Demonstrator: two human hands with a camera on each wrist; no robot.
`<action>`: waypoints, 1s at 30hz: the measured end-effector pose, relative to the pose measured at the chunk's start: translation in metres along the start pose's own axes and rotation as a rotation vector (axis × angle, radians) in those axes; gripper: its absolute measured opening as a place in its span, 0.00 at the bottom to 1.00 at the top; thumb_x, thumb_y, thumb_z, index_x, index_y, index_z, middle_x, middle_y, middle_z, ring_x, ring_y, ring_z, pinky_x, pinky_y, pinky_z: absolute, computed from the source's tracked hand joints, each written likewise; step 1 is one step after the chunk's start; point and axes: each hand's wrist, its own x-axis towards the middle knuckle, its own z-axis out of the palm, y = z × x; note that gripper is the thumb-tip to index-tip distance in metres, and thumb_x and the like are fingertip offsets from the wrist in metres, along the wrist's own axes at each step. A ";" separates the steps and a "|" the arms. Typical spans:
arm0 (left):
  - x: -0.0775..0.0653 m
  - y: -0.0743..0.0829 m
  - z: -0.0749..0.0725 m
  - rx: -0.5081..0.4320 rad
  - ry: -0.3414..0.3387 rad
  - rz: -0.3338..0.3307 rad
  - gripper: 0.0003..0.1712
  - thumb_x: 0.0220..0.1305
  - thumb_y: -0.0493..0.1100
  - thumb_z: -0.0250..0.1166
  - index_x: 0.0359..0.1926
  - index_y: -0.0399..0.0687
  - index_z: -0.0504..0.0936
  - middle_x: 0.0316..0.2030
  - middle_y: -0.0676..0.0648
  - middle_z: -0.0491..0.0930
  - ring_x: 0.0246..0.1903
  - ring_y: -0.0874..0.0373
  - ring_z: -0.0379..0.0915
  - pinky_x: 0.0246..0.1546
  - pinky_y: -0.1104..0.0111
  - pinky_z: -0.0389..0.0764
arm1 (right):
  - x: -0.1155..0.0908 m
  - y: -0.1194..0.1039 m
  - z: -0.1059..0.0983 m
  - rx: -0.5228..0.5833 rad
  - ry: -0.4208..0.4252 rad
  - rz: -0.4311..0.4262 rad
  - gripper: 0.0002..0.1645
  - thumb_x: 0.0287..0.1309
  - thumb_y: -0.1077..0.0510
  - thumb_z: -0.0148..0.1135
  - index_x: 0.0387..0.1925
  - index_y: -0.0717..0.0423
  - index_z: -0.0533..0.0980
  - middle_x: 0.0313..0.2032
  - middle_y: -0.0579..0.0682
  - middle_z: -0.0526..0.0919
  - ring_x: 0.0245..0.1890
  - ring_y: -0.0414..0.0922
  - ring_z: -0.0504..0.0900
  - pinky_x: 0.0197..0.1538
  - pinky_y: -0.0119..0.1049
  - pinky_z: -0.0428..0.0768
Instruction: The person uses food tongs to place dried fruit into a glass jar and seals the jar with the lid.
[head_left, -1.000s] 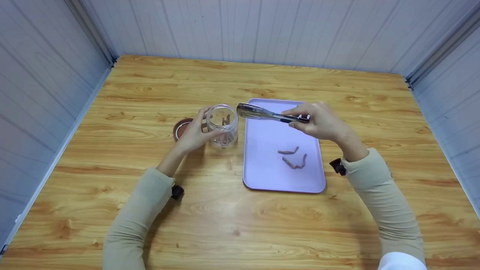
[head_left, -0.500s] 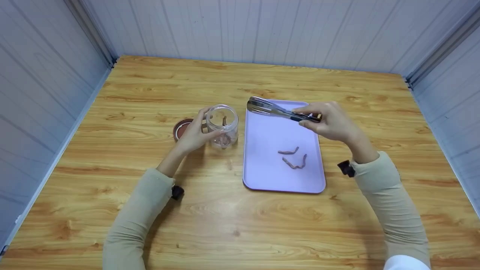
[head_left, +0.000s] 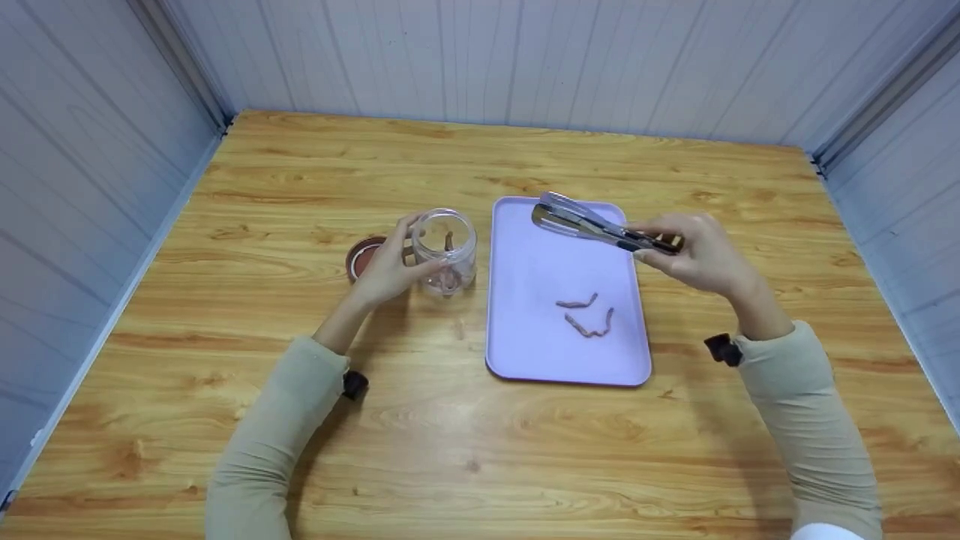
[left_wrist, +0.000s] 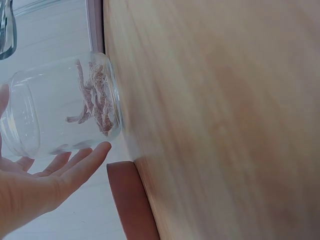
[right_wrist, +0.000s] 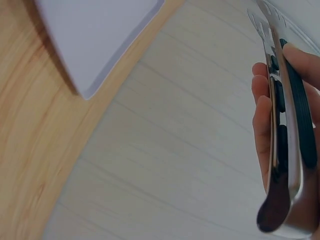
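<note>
Reddish brown, the lid (head_left: pixel 364 260) was laid on the desk (head_left: pixel 420 450) at nine o'clock from the clear jar (left_wrist: pixel 57 97), probably so that the jar's mouth was left free. From about eight o'clock the jar was gripped around its wall by the fingers and thumb of the left hand (head_left: pixel 390 270); it was likely steadied thus, since so light a thing might be tipped. Upright on the desk it was stood, with several thin brown strips (left_wrist: pixel 97 95) heaped at its bottom. At three o'clock from it, just beside, the lilac tray (head_left: pixel 540 360) was placed, seemingly so that both were kept within reach. At four o'clock from the jar, a short bent strip (head_left: pixel 576 305) and a longer strip (head_left: pixel 577 325) were rested on the tray, near each other. Over the tray's far end, metal tongs (right_wrist: pixel 290 115) were pointed between nine and ten o'clock, tips parted, nothing seen between them. Their dark grips were pinched by the right hand (head_left: pixel 701 251), presumably for a sure hold, fingers kept clear of the strips.
</note>
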 end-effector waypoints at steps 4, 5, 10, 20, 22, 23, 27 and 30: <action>0.000 0.000 0.000 0.001 -0.001 -0.005 0.41 0.54 0.38 0.63 0.64 0.39 0.50 0.57 0.32 0.56 0.55 0.37 0.56 0.52 0.57 0.65 | -0.010 0.006 -0.002 0.028 -0.026 0.039 0.18 0.50 0.63 0.62 0.46 0.57 0.77 0.31 0.48 0.80 0.17 0.37 0.71 0.16 0.26 0.70; 0.000 0.000 0.000 -0.001 -0.001 -0.005 0.41 0.54 0.38 0.63 0.64 0.38 0.50 0.57 0.32 0.55 0.55 0.37 0.56 0.52 0.57 0.65 | -0.012 0.007 -0.003 0.039 -0.032 0.045 0.18 0.50 0.63 0.62 0.46 0.57 0.77 0.32 0.48 0.80 0.16 0.37 0.71 0.16 0.26 0.70; 0.000 0.000 -0.001 -0.005 0.002 -0.004 0.40 0.55 0.38 0.63 0.64 0.37 0.50 0.57 0.31 0.55 0.55 0.36 0.56 0.53 0.56 0.64 | -0.025 0.017 -0.004 0.073 -0.064 0.069 0.19 0.49 0.64 0.63 0.46 0.57 0.77 0.33 0.47 0.80 0.17 0.38 0.71 0.17 0.27 0.70; 0.001 -0.004 -0.001 -0.027 0.002 -0.010 0.41 0.55 0.37 0.63 0.64 0.38 0.50 0.57 0.32 0.55 0.55 0.37 0.56 0.51 0.59 0.67 | -0.048 0.034 -0.003 0.057 -0.104 0.119 0.20 0.47 0.62 0.65 0.46 0.57 0.76 0.36 0.50 0.80 0.19 0.38 0.72 0.19 0.29 0.72; 0.003 -0.008 -0.001 -0.031 0.003 -0.007 0.41 0.54 0.38 0.63 0.64 0.39 0.50 0.57 0.32 0.55 0.55 0.37 0.56 0.51 0.58 0.67 | -0.052 0.037 -0.002 0.057 -0.119 0.138 0.21 0.48 0.61 0.65 0.47 0.57 0.76 0.36 0.49 0.80 0.20 0.39 0.72 0.20 0.29 0.73; 0.004 -0.012 -0.001 -0.031 0.004 -0.005 0.41 0.54 0.39 0.64 0.64 0.40 0.50 0.57 0.32 0.55 0.55 0.37 0.56 0.51 0.58 0.67 | -0.054 0.039 -0.001 0.059 -0.127 0.145 0.21 0.48 0.62 0.64 0.47 0.56 0.76 0.36 0.49 0.80 0.21 0.39 0.72 0.21 0.29 0.73; 0.010 -0.026 -0.002 -0.007 0.008 0.004 0.42 0.53 0.43 0.65 0.64 0.45 0.51 0.58 0.33 0.56 0.56 0.38 0.56 0.52 0.58 0.66 | -0.061 0.040 0.001 0.075 -0.154 0.163 0.22 0.48 0.63 0.64 0.48 0.57 0.75 0.35 0.48 0.79 0.23 0.40 0.72 0.23 0.29 0.73; 0.013 -0.033 -0.001 0.014 0.016 0.013 0.42 0.52 0.45 0.65 0.64 0.48 0.52 0.58 0.34 0.56 0.56 0.40 0.57 0.52 0.59 0.66 | -0.064 0.034 0.000 0.103 -0.170 0.162 0.22 0.46 0.67 0.64 0.48 0.60 0.75 0.34 0.49 0.79 0.24 0.41 0.71 0.23 0.30 0.72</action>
